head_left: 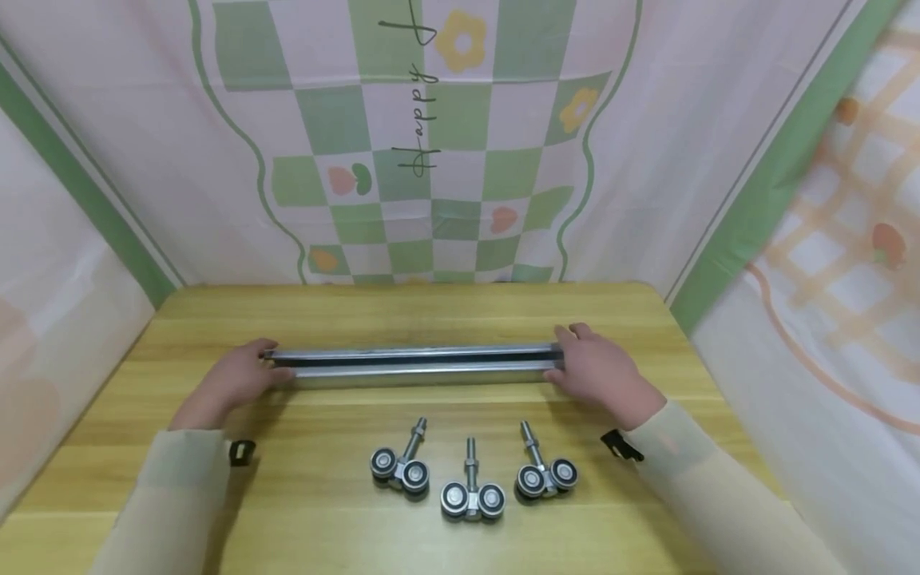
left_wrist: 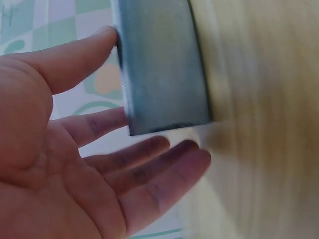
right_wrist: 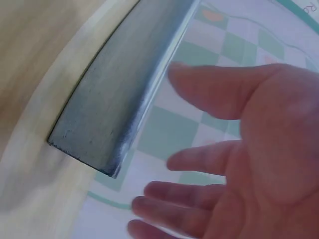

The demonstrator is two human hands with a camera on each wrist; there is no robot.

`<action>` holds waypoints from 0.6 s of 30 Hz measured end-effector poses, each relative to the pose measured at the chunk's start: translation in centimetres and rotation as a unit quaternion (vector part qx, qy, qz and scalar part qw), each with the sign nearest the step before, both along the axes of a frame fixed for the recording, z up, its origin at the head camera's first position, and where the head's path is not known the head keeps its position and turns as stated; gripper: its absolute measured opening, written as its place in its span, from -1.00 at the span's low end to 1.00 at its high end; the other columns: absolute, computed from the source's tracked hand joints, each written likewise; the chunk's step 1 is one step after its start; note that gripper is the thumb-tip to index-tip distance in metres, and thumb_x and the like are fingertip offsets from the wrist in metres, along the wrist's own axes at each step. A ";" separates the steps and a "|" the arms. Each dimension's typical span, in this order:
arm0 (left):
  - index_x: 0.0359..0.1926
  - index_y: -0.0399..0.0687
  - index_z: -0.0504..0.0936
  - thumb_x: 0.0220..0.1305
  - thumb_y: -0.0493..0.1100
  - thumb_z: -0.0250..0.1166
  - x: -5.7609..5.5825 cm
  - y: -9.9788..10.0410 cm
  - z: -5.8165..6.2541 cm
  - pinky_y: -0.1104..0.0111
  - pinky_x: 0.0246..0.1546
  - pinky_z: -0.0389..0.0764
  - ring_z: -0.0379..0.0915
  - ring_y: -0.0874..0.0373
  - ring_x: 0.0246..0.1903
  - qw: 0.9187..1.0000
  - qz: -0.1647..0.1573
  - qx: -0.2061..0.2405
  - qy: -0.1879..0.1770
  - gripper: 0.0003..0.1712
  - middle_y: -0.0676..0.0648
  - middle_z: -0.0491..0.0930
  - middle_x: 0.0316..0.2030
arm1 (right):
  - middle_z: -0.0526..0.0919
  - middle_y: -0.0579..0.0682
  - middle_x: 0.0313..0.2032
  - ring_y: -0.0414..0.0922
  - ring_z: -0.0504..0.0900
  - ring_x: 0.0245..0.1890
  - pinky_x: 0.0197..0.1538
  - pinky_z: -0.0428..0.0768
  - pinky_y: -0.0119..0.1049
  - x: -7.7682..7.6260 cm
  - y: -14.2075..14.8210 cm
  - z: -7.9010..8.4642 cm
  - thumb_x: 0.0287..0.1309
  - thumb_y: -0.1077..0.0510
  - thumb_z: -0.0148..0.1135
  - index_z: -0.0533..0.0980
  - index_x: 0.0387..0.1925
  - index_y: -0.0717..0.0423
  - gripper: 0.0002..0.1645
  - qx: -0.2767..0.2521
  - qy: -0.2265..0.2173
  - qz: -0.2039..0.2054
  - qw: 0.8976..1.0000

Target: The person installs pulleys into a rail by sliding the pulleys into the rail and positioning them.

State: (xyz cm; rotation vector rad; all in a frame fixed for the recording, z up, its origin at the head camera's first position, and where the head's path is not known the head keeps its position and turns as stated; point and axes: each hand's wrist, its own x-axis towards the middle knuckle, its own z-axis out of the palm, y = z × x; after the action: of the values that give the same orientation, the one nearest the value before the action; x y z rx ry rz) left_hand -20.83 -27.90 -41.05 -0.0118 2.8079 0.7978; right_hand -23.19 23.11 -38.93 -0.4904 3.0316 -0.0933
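Note:
A long silvery metal rail (head_left: 420,377) lies crosswise on the table, a dark slot running along its top. At its left end is my left hand (head_left: 240,377); in the left wrist view the thumb (left_wrist: 82,62) meets the rail's upper edge and the other fingers stretch past its end. My right hand (head_left: 602,374) is around the opposite end, its fingers (right_wrist: 174,214) spread and loosely extended beside the rail in the right wrist view. Nearer to me stand three twin-wheel roller trolleys with threaded bolts: left (head_left: 414,476), middle (head_left: 455,499) and right (head_left: 532,481).
The wood-grain table (head_left: 323,519) has rounded far corners. Behind it hangs a green-and-white checked curtain (head_left: 398,120), with printed cloth (head_left: 848,319) along the right side and more on the left. Black straps (head_left: 621,446) show at both cuffs.

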 end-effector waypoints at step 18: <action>0.44 -0.48 0.11 0.31 0.21 0.30 -0.2 -0.8 -0.4 -0.29 0.21 0.16 0.08 -0.51 0.28 0.998 0.030 0.033 -0.034 0.04 -0.56 0.16 0.34 | 0.66 0.04 -0.11 -0.02 0.60 -0.11 -0.05 0.59 -0.04 2.3 0.7 -0.5 0.30 -0.05 0.28 0.55 0.11 0.36 -0.42 -0.241 -0.156 0.029 0.957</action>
State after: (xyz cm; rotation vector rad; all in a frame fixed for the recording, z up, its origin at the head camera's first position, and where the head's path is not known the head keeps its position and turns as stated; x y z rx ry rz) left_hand -21.05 -28.73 -41.40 -0.1114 2.7282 0.8855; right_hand -20.91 23.83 -39.47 -0.5304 2.6640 -0.8351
